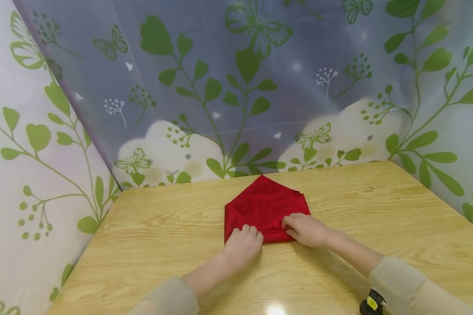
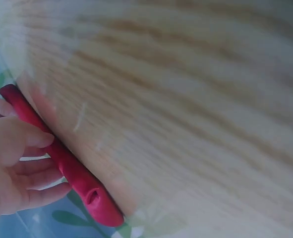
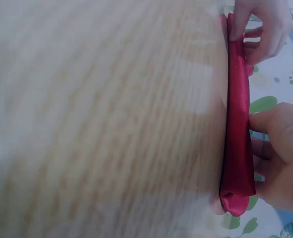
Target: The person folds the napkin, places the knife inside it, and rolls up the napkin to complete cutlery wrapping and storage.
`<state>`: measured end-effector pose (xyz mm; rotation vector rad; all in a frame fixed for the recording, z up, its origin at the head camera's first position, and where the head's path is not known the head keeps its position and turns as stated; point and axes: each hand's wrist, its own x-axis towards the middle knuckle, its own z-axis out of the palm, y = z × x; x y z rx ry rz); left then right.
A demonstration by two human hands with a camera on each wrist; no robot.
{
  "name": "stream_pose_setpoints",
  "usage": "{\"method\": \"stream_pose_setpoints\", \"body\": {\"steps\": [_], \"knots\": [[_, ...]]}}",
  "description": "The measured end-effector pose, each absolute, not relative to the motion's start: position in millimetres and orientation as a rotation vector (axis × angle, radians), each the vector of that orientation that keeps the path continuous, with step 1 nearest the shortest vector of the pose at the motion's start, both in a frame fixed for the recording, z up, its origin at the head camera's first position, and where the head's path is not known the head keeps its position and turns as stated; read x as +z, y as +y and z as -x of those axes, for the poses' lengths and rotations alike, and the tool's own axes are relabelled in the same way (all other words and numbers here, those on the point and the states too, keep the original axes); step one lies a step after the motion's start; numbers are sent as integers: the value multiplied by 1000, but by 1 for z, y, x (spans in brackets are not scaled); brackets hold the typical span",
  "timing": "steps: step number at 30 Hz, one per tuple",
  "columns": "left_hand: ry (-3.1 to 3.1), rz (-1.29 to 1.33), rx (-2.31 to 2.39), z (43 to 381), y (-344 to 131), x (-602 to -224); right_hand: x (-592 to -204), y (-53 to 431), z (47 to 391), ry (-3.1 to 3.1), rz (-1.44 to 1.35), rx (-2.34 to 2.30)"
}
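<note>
A red satin cloth (image 1: 266, 205) lies folded on the table, its far side coming to a point and its near edge turned into a thick fold. My left hand (image 1: 244, 243) holds that near edge at its left part, thumb on the front of the fold (image 2: 77, 173) and fingers over and behind it. Toward the right end, my right hand (image 1: 307, 229) grips the same fold with curled fingers, the thumb against its front in the right wrist view. There the fold (image 3: 239, 114) looks like a long roll with a loose end tucked at the bottom.
The pale wood-grain table (image 1: 161, 227) stretches out around the cloth. A printed curtain (image 1: 205, 87) with leaves and butterflies stands along its back edge and both sides. Beside the right sleeve, a small black device (image 1: 372, 302) with a yellow label shows near the front.
</note>
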<state>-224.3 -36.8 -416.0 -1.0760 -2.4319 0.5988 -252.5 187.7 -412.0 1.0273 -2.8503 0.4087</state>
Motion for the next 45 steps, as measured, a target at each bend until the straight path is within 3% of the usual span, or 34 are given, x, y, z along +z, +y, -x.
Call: {"method": "stream_pose_setpoints", "body": {"steps": [17,45], "knots": [[-2457,1069,617,230,-34,-419,-415,177,231,-2609,-1009,-68],[-2634,1118,492,231,-41,-415,-418,173,234,-2638,-1077,-125]]}}
